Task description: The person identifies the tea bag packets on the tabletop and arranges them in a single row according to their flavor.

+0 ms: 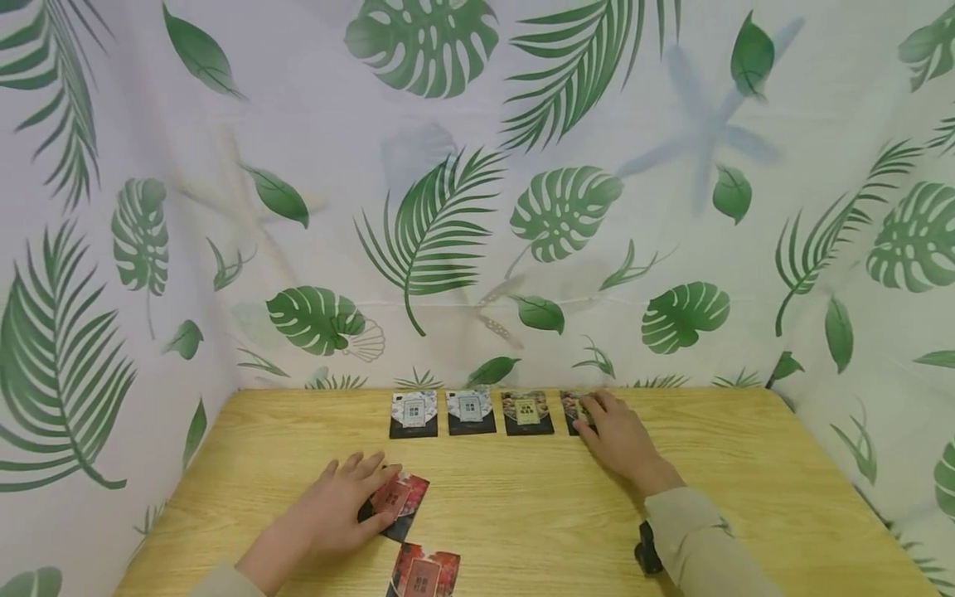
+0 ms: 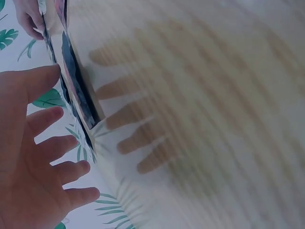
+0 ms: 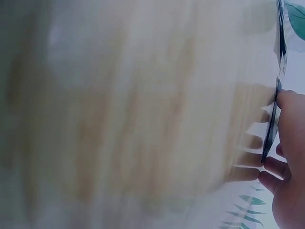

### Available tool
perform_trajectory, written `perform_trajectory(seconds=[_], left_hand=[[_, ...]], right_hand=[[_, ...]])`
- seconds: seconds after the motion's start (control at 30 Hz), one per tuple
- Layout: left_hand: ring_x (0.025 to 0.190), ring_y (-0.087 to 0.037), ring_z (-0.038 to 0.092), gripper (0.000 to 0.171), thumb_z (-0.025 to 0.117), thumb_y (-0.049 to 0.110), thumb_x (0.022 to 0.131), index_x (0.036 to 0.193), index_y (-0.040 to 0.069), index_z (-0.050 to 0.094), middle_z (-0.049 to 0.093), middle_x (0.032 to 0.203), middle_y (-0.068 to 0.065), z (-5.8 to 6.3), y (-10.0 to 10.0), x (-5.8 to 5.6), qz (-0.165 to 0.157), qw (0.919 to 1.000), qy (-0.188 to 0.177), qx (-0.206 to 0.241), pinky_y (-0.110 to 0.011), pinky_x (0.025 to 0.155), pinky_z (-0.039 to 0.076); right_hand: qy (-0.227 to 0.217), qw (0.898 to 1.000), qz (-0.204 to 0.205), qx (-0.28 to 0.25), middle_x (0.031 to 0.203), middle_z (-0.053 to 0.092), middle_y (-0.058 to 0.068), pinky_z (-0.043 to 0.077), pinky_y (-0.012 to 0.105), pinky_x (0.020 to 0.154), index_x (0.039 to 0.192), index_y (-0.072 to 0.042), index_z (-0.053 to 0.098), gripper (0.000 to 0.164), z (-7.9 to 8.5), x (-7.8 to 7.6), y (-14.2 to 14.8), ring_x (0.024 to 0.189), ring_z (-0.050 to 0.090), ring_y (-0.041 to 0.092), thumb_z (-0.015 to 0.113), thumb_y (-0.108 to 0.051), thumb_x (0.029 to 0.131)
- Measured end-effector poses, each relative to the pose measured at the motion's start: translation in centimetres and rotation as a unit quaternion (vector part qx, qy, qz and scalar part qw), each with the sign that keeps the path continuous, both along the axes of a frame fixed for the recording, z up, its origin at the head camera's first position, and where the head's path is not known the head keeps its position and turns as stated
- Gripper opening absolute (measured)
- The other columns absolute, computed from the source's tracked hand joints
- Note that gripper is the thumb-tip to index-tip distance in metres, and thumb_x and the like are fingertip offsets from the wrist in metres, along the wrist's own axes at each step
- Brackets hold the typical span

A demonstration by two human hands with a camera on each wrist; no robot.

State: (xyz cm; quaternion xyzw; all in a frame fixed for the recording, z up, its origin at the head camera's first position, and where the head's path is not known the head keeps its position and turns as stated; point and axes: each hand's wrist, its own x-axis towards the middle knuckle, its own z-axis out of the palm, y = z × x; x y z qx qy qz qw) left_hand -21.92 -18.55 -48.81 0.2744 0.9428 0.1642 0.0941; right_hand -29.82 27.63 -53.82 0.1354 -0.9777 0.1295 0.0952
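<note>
In the head view a row of flat packets lies at the table's back edge: two white-and-black ones, a white packet point(image 1: 414, 413) and a second white packet point(image 1: 471, 411), then a brown-and-black packet point(image 1: 527, 413) with a yellow label. My right hand point(image 1: 618, 431) rests over the rightmost dark packet point(image 1: 570, 408), covering much of it, thumb at its near side. My left hand point(image 1: 339, 507) lies with spread, fairly straight fingers over the left side of a tilted red packet point(image 1: 399, 502). Just nearer, another red packet point(image 1: 425, 572) is cut off by the frame's bottom edge.
Behind the wooden table point(image 1: 515, 497) hangs a white cloth point(image 1: 448, 348) printed with green leaves, which also encloses both sides. A small black object point(image 1: 647, 549) shows beside the right sleeve point(image 1: 697, 531).
</note>
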Motion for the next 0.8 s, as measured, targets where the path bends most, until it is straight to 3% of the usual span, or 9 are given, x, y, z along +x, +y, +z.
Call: perform_trajectory(seconds=[0.27, 0.43, 0.8], left_hand=[[0.150, -0.055, 0.039, 0.069, 0.069, 0.047, 0.100, 0.160, 0.021, 0.048, 0.044, 0.164, -0.020, -0.6, 0.4, 0.5, -0.002, 0.9995, -0.031, -0.011, -0.080, 0.116, 0.027], [0.151, -0.054, 0.038, 0.067, 0.068, 0.046, 0.101, 0.159, 0.019, 0.049, 0.043, 0.165, -0.020, -0.9, 0.5, 0.6, 0.009, 0.9987, -0.048, -0.012, -0.079, 0.116, 0.028], [0.151, -0.052, 0.039, 0.065, 0.066, 0.051, 0.101, 0.156, 0.019, 0.054, 0.044, 0.164, -0.021, -1.3, 0.4, 0.6, 0.041, 0.9984, -0.037, -0.014, -0.076, 0.117, 0.032]], right_hand=[[-0.005, 1.000, -0.005, 0.022, 0.147, 0.054, 0.030, 0.047, 0.069, 0.105, 0.149, 0.002, 0.054, 0.052, -0.3, 0.2, 0.0, 0.135, 0.053, 0.052, 0.057, -0.030, 0.109], [-0.011, 1.000, -0.005, 0.011, 0.151, 0.050, 0.031, 0.043, 0.072, 0.108, 0.152, 0.000, 0.051, 0.052, -0.5, 0.2, 0.0, 0.140, 0.048, 0.053, 0.055, -0.031, 0.110], [-0.023, 1.000, -0.003, 0.002, 0.153, 0.048, 0.034, 0.039, 0.073, 0.112, 0.154, 0.001, 0.048, 0.053, 0.0, 0.5, -0.3, 0.143, 0.044, 0.055, 0.054, -0.030, 0.111]])
